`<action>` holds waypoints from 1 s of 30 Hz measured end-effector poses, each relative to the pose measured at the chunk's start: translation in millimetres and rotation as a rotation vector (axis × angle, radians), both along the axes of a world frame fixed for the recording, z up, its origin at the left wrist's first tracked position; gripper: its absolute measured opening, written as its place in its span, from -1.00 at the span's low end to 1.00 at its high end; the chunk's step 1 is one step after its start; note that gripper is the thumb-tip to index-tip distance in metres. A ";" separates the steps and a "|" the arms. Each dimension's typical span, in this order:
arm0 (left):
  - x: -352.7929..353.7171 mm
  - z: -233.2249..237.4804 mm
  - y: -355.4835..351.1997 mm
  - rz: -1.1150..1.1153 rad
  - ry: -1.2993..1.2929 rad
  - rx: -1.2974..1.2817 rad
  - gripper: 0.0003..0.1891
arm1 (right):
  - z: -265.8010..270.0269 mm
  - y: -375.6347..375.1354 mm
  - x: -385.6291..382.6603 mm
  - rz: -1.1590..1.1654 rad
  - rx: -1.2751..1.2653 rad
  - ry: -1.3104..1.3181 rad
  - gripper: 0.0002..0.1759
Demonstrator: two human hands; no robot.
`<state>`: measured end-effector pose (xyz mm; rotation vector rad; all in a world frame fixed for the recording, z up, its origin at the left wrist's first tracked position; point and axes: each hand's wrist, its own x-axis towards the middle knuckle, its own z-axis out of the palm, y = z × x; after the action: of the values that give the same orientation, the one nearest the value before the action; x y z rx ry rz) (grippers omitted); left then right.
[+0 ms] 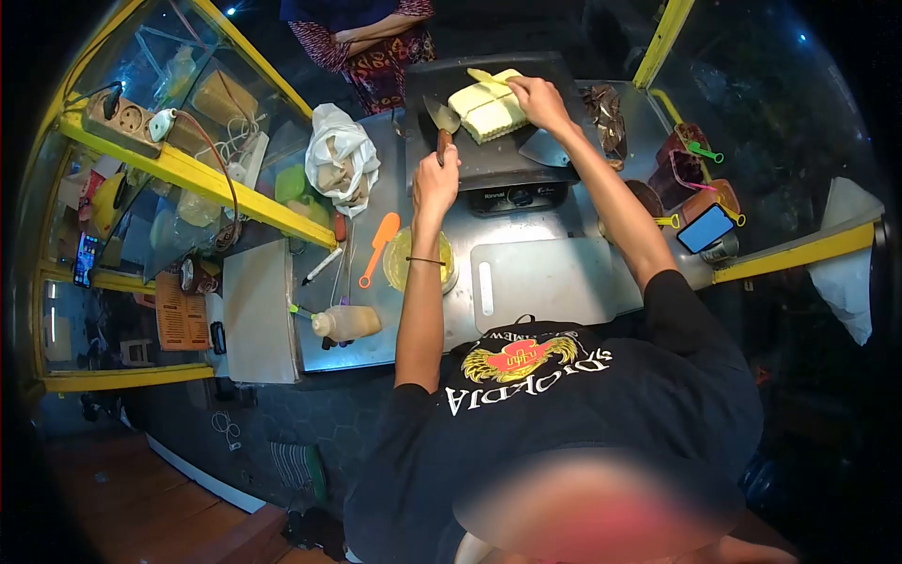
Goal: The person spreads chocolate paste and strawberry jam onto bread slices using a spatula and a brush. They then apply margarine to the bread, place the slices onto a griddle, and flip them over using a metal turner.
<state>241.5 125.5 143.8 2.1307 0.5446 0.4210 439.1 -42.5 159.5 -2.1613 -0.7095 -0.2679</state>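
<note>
A block of bread (489, 115), coated pale yellow, lies on the dark griddle (427, 85). My left hand (436, 180) is closed around the handle of a metal scraper (442, 117), its blade just left of the bread. My right hand (542, 103) is closed at the bread's top right corner. From its fingers a flat yellow spatula (487, 76) reaches left across the top of the bread; its grip is hidden. A second metal scraper (545, 148) rests at the right of the griddle, below my right wrist.
Left of the griddle sits a white plastic bag (343, 160). Nearer me are an orange spatula (380, 248), a tub of yellow spread (402, 256), a squeeze bottle (346, 322) and a cutting board (545, 277). Containers (678, 174) and a phone (705, 228) stand right. A person (362, 38) stands opposite.
</note>
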 end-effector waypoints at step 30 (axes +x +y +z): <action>-53.7 21.5 -80.5 0.180 -0.031 -0.095 -0.47 | 29.3 2.9 30.1 0.513 -0.245 -0.296 -0.69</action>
<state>187.7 45.1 165.3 1.9884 0.7271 0.5171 469.2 -39.6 188.9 -2.0945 -1.4987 -0.2364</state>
